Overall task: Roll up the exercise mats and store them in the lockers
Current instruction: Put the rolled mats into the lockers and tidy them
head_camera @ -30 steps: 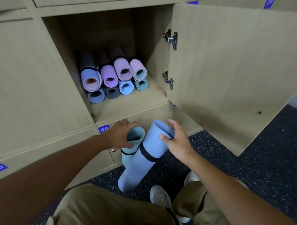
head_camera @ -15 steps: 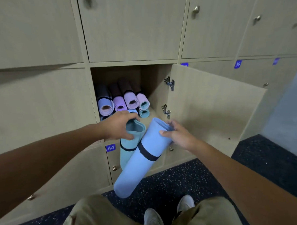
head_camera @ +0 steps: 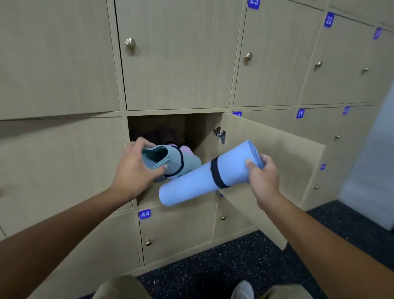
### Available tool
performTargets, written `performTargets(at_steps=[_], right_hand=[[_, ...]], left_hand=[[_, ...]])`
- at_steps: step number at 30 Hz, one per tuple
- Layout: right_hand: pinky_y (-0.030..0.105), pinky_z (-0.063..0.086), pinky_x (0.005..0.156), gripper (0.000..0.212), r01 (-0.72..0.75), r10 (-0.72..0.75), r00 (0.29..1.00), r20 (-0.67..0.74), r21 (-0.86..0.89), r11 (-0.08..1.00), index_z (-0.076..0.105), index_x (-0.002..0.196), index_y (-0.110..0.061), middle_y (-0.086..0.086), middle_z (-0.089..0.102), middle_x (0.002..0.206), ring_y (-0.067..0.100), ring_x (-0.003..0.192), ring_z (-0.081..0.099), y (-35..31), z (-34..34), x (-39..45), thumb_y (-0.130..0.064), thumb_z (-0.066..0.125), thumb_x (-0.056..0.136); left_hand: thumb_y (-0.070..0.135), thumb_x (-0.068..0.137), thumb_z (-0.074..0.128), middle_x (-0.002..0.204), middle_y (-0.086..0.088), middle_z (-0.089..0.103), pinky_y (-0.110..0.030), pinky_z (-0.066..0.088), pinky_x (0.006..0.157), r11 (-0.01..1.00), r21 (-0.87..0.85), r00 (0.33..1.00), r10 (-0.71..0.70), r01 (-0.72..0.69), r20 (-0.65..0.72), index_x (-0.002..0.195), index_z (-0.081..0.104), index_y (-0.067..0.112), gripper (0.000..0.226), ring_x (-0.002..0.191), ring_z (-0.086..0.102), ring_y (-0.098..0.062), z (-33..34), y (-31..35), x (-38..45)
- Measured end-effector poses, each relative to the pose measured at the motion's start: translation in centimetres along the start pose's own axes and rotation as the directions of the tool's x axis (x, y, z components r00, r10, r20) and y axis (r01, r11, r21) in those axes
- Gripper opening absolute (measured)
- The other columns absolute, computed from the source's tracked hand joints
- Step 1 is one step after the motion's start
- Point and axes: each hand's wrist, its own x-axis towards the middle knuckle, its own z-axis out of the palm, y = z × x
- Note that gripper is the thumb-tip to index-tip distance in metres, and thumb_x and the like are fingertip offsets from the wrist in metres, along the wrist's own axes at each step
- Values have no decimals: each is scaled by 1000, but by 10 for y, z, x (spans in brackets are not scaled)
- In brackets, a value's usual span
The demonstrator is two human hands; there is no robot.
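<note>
Fig.: We saw 2 rolled mats at the open locker point(head_camera: 204, 135). Left hand point(head_camera: 134, 172) gripped the teal mat point(head_camera: 169, 160), long axis pointing into the opening, nearer. Right hand point(head_camera: 263, 175) gripped the blue mat point(head_camera: 202, 180) crosswise, i.e. needing a turn.

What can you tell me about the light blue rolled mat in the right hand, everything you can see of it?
The light blue rolled mat is a smooth, foam-looking tube, rolled tight and bound by one dark strap around it nearer the held end. It is off the floor, lying at a slant in front of the open locker, its free end lower and to the left. The right hand grips its upper end, thumb on the outside. It crosses in front of the teal mat held in the left hand; whether they touch is unclear.
</note>
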Motion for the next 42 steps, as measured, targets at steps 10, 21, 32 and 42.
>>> performTargets(at_steps=[10, 21, 32, 42], right_hand=[[46, 60, 80, 53, -362, 485, 858, -168, 471, 805, 45, 144, -5, 14, 59, 133, 32, 110, 63, 32, -4, -17, -19, 63, 96], [50, 56, 98, 80, -440, 461, 875, 145, 635, 635, 18, 159, -36, 7, 52, 136, 27, 104, 70, 52, 13, -76, -12, 63, 98], [41, 61, 83, 53, -425, 465, 868, 172, 742, 519, 38, 147, -22, 7, 61, 131, 25, 109, 70, 64, 37, -78, -13, 59, 100], [41, 64, 77, 53, -418, 543, 831, 121, 780, 466, 38, 138, -13, 12, 56, 130, 28, 107, 69, 45, 116, -44, -12, 67, 93]], left_hand=[[19, 82, 82, 129, -7, 53, -43, 61, 85, 445, -805, 652, -752, 393, -97, 119, 40, 19, 55, 111, 66, -24, 34, -1, -39], [6, 90, 70, 132, -16, 57, -40, 62, 72, 143, -898, 581, -802, 415, 141, 138, 33, 10, 60, 109, 69, -34, 53, -2, -40], [5, 92, 65, 133, -11, 59, -51, 59, 92, 157, -912, 671, -725, 379, 154, 135, 42, 14, 50, 114, 67, -29, 50, -36, -21], [6, 92, 66, 132, -12, 59, -42, 63, 78, 40, -929, 596, -777, 367, 202, 134, 41, 17, 50, 109, 69, -34, 73, -47, 9]])
